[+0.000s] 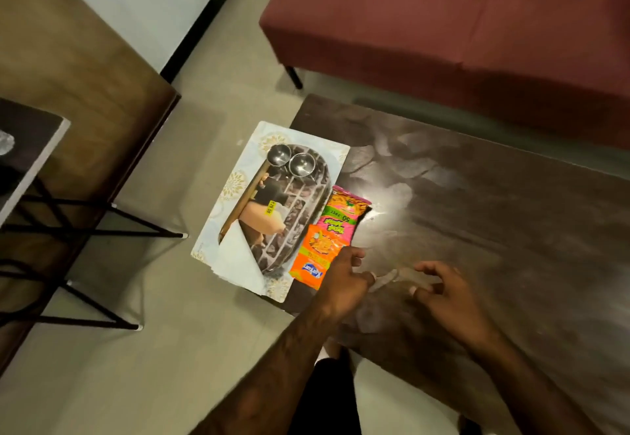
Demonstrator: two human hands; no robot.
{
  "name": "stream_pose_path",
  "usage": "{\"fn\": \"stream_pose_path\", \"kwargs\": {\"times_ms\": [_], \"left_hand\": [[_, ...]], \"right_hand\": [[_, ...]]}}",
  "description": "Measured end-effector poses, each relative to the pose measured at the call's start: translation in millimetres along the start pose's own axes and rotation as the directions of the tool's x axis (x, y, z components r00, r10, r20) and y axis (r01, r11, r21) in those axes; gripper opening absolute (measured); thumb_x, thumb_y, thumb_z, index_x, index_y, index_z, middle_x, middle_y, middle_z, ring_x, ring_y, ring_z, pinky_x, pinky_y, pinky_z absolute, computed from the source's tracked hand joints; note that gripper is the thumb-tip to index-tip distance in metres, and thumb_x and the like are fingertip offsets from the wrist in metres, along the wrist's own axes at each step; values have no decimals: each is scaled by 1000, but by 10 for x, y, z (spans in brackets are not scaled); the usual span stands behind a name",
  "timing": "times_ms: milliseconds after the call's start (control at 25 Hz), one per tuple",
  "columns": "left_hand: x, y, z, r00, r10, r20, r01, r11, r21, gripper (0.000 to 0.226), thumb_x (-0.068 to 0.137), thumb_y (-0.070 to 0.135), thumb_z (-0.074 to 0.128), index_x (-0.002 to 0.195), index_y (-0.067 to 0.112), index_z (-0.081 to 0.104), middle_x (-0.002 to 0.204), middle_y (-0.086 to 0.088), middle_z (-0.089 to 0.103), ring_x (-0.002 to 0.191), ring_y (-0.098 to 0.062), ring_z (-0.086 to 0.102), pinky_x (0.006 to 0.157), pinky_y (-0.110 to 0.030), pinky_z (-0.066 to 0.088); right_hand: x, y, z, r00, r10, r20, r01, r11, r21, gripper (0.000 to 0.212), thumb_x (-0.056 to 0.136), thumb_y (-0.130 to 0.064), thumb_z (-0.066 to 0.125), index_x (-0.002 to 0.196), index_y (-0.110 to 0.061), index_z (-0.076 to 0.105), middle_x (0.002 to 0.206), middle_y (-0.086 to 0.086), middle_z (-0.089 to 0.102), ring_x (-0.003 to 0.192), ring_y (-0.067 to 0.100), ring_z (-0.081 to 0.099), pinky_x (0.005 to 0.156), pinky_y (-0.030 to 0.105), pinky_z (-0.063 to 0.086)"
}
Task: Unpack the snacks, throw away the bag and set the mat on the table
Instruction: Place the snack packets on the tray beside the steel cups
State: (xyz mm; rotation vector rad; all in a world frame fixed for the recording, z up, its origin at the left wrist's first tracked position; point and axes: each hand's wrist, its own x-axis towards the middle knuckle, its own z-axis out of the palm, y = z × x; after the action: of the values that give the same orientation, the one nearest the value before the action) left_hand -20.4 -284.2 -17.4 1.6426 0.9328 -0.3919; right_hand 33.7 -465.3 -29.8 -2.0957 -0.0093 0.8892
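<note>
A dark marbled coffee table (494, 202) fills the right of the view, with a maroon upholstered bench (460, 15) beyond its far edge. Hanging over the table's left end is a pale floral mat (218, 223); on it sits an oval dark patterned tray (300, 230) with two small steel bowls (291, 160) at its far end and a yellow price sticker (271, 207), its digits too blurred to read. Just right of the tray, on the table, lie the snack packets: a pink-and-green packet (344, 211) printed "50 FREE", and nearer, an orange packet (315, 257) with a blue logo I cannot read. The left hand (344, 281) hovers at the orange packet's near corner, fingers loosely curled, gripping nothing. The right hand (443, 293) hovers over the table, half open and empty.
</note>
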Motion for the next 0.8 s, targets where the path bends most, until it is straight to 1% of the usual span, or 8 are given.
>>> {"fn": "stream_pose_path", "kwargs": {"times_ms": [80,240,320,400,520,640,680,800], "left_hand": [[282,-183,-376,999,-18,-40,18,1000,-6,37,89,4,66,124,9,57,122,-9,58,117,-29,59,96,-40,49],[747,-668,-870,993,-95,-76,92,995,-32,29,86,2,66,111,15,59,113,-5,60,110,-24,62,94,-42,54],[906,-929,-962,989,-126,-78,122,991,-53,26,86,1,65,105,17,58,109,-3,60,106,-20,63,86,-33,55],[1008,-1126,-966,986,-147,-74,142,988,-64,27,86,1,65,105,18,57,114,-4,61,106,-20,64,75,-22,54],[1103,-1261,-896,986,-167,-14,166,985,-46,31,83,4,64,107,22,57,120,-5,62,109,-21,64,86,-33,56],[1208,-1262,-871,986,-162,39,161,987,8,29,81,11,63,103,29,57,107,7,62,107,-17,63,92,-40,54],[1225,-1239,-887,986,-162,51,161,987,14,30,81,12,62,105,29,57,106,9,61,108,-17,63,93,-41,53],[1250,-1119,-970,998,-62,12,61,996,60,36,81,11,61,116,19,57,115,0,61,111,-19,62,97,-42,53]], "right_hand": [[296,-141,360,999,50,3,-50,999,9,39,88,-9,73,125,-19,64,122,3,60,91,17,64,85,38,56],[801,-318,1093,980,192,55,-197,974,112,34,91,-2,68,121,-12,57,108,6,60,78,17,59,62,27,46],[1020,-321,1411,964,256,64,-264,948,178,24,90,-1,67,103,-15,53,93,8,59,70,14,55,58,26,40],[1156,-306,1658,925,362,119,-381,887,262,28,91,-10,72,99,-24,49,86,-2,62,70,8,57,61,28,44],[1272,-262,1897,873,457,168,-486,795,363,19,91,-17,73,102,-19,58,94,-1,68,81,14,64,67,31,45],[1349,-253,2047,862,491,125,-494,760,423,19,92,-10,69,83,-20,57,84,0,68,59,5,67,53,21,45],[1349,-265,2063,855,502,129,-504,748,431,18,93,-9,68,84,-21,58,85,-3,68,58,3,67,52,21,46],[1270,-272,1972,840,503,202,-539,737,407,12,93,-15,69,103,-20,64,99,-2,74,79,11,69,65,27,46]]}}
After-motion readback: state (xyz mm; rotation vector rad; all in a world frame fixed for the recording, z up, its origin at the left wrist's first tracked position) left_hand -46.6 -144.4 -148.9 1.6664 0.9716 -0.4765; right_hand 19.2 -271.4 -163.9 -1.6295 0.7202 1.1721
